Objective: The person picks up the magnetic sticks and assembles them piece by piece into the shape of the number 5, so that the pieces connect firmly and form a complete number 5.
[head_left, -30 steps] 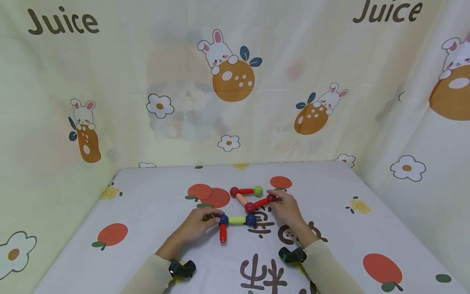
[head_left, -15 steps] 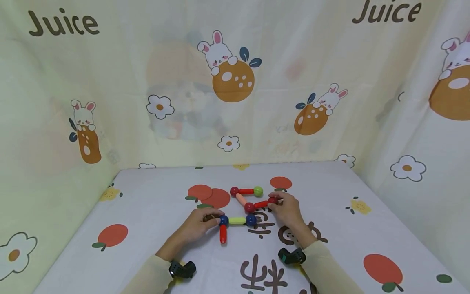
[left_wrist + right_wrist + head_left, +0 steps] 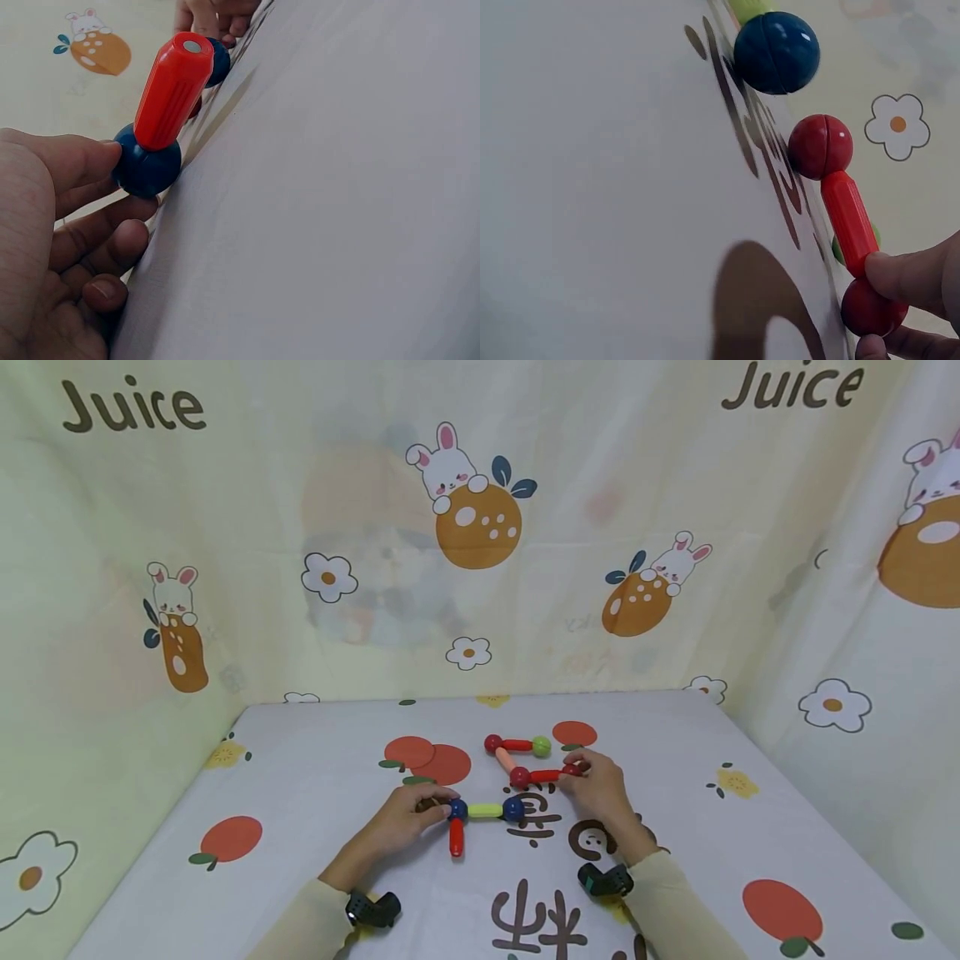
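My left hand (image 3: 405, 818) pinches a blue ball (image 3: 150, 166) between thumb and fingers. From that ball a red magnetic rod (image 3: 169, 97) sticks out toward me, a metal disc at its tip. A yellow-green rod (image 3: 485, 811) joins it to a second blue ball (image 3: 513, 809) on the right. Farther back, my right hand (image 3: 600, 789) pinches a dark red ball (image 3: 870, 309) ending a zigzag chain. Along this chain come a red rod (image 3: 849, 221), a red ball (image 3: 520, 777), a salmon rod (image 3: 506, 760), another red ball (image 3: 492, 743), a red rod (image 3: 517, 745) and a green ball (image 3: 542, 746).
Both pieces lie on a table covered with a white printed cloth (image 3: 337, 760). A cream curtain (image 3: 375, 652) with rabbit prints hangs behind and at the sides. Dark cameras (image 3: 372, 910) are strapped to both wrists.
My right hand has shifted to the right and slightly nearer, drawing the zigzag chain along. Its nearest red rod has swung from slanted to almost level. The left hand and its blue-ball piece stay put.
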`<state>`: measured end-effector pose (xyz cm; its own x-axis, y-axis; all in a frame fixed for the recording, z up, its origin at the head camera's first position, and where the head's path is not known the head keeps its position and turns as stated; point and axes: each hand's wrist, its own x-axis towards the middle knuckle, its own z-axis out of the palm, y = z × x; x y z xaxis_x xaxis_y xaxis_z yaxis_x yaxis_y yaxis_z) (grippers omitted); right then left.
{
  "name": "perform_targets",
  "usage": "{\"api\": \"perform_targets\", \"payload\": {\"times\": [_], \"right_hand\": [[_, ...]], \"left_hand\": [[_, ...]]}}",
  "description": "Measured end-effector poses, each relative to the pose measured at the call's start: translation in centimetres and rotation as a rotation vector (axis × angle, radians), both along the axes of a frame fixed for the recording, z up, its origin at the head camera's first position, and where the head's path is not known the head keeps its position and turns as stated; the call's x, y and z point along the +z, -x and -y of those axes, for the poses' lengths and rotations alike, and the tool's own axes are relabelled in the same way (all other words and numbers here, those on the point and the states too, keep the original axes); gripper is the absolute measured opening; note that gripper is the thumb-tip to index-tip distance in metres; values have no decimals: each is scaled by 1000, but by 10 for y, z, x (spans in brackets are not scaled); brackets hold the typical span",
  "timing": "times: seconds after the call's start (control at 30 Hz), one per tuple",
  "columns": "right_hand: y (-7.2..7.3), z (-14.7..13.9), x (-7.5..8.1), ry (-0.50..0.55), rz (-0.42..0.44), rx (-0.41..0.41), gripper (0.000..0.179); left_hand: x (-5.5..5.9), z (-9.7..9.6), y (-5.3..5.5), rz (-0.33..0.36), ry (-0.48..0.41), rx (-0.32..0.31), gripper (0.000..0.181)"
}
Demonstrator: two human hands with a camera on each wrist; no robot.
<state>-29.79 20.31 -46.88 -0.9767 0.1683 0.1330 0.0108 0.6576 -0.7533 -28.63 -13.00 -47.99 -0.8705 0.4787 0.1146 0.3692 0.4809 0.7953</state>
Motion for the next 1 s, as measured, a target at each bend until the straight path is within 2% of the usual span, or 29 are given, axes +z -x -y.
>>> {"api": "perform_targets", "payload": {"times": [0.17, 0.4, 0.57, 0.83, 1.0], "right_hand": [[-3, -6, 7, -5, 56, 5, 24], [-5, -14, 16, -89, 133, 81, 18], [-5, -19, 18, -142, 149, 118, 12], [-6, -26, 20, -220, 169, 79, 12], [-5, -29, 22, -225, 170, 49, 15]], "left_hand": [[1, -1, 0, -2, 2, -4, 26], [0, -1, 1, -7, 15, 2, 26], [-1, 0, 1, -2, 13, 2, 26], [-3, 0, 2, 5, 5, 5, 25], [-2, 0, 2, 2, 8, 9, 25]]}}
